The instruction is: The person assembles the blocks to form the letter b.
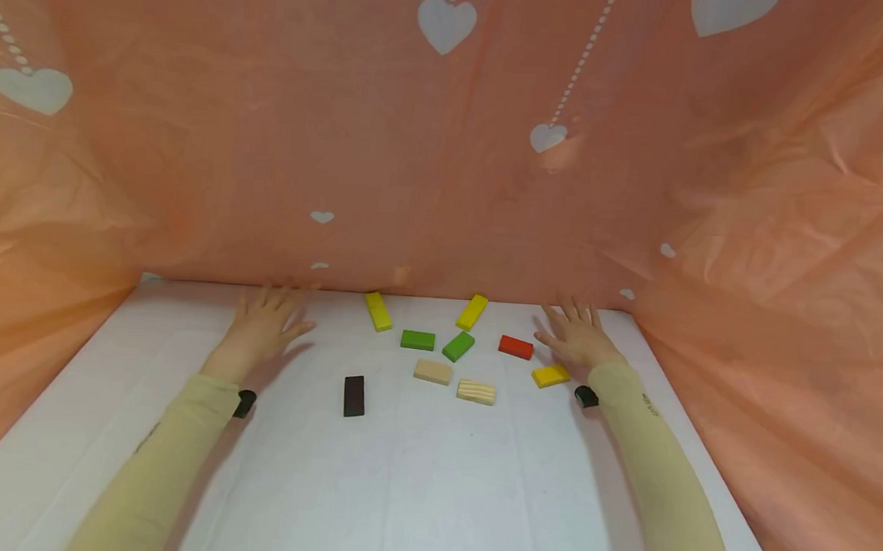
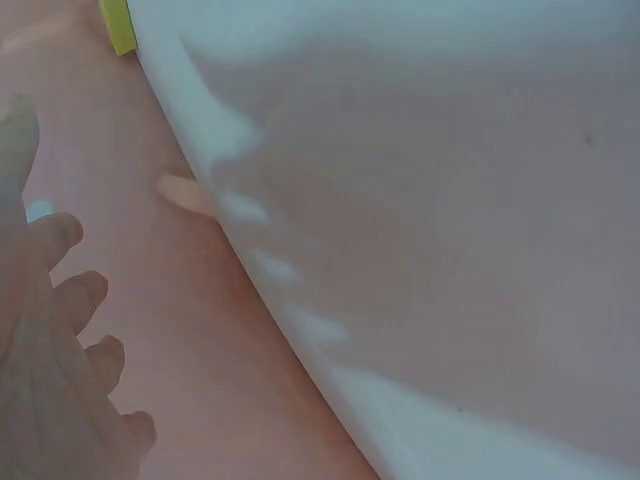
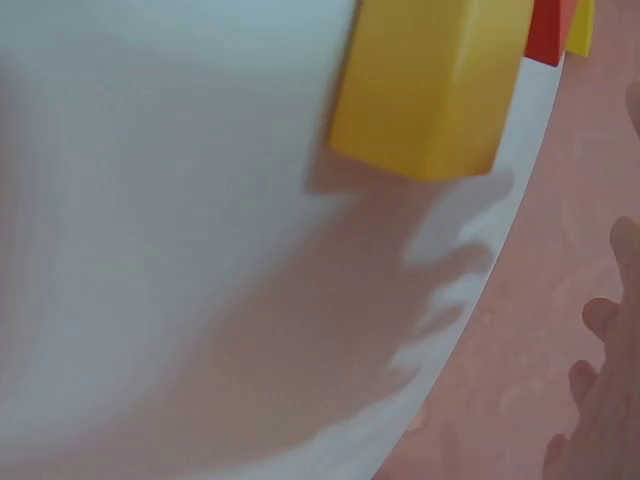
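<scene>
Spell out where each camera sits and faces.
Head: worn on head, facing forward and down at flat white tabletop; left hand, right hand and sleeves show.
Left wrist: on that wrist, facing the tabletop's far edge; left fingers show.
Right wrist: on that wrist, facing a yellow, rectangular, wooden-looking block; right fingers show.
Head view shares that block.

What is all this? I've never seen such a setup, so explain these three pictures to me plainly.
There's no machine: the left grip and right grip are simply a person's two bare hands. The wide picture is taken from the person's head, looking forward and down; the other two are taken from the left and right wrists.

On the flat white table, before a peach-orange sheet with white hearts, lie nine small rectangular blocks: three yellow blocks, two green blocks, one red block, one very dark block and two pale, unpainted wooden blocks.

Both grips are open, fingers spread; nothing is held.
</scene>
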### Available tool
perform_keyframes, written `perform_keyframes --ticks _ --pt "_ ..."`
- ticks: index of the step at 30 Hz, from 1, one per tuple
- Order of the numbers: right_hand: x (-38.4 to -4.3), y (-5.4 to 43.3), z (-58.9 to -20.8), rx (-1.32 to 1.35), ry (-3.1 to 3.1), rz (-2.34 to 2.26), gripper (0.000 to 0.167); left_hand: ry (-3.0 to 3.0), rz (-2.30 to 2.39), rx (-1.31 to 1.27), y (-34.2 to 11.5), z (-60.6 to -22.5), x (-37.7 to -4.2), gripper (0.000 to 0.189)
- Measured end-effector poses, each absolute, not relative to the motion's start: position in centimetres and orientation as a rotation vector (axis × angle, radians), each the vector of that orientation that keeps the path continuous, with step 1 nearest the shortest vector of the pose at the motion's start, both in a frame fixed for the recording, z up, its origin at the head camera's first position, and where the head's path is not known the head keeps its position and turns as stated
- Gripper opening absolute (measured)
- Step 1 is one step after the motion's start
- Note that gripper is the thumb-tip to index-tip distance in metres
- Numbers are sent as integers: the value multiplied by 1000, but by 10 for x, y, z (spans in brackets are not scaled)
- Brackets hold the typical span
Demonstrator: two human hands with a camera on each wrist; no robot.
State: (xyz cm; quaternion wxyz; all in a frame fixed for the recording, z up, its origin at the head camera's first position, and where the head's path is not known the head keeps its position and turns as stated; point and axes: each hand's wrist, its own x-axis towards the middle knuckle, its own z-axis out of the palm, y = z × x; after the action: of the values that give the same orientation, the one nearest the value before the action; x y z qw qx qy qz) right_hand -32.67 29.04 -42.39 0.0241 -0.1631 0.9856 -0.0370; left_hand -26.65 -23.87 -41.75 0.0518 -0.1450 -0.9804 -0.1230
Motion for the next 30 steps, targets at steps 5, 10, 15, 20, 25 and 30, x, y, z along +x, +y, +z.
perform_keyframes --ticks 5,10,15,20,25,30 --pt "-322 289 -423 -503 3035 -142 75 -2992 -403 -447 -236 -419 -263 71" --pt "-323 289 -421 -496 3028 -167 76 -3009 -349 -444 -236 -420 -263 73" --pt "-324 291 -422 -484 3018 -174 76 -3035 -330 -426 -237 -421 -262 74" --pt "-322 292 -424 -455 2990 -177 79 -3045 -339 -428 -236 -421 -262 74" --pt "-320 293 -424 -433 2957 -178 78 -3047 -362 -437 -235 -422 -261 74" --pt "-316 295 -421 -433 2940 -184 78 -3028 -393 -437 -232 -422 -260 74"
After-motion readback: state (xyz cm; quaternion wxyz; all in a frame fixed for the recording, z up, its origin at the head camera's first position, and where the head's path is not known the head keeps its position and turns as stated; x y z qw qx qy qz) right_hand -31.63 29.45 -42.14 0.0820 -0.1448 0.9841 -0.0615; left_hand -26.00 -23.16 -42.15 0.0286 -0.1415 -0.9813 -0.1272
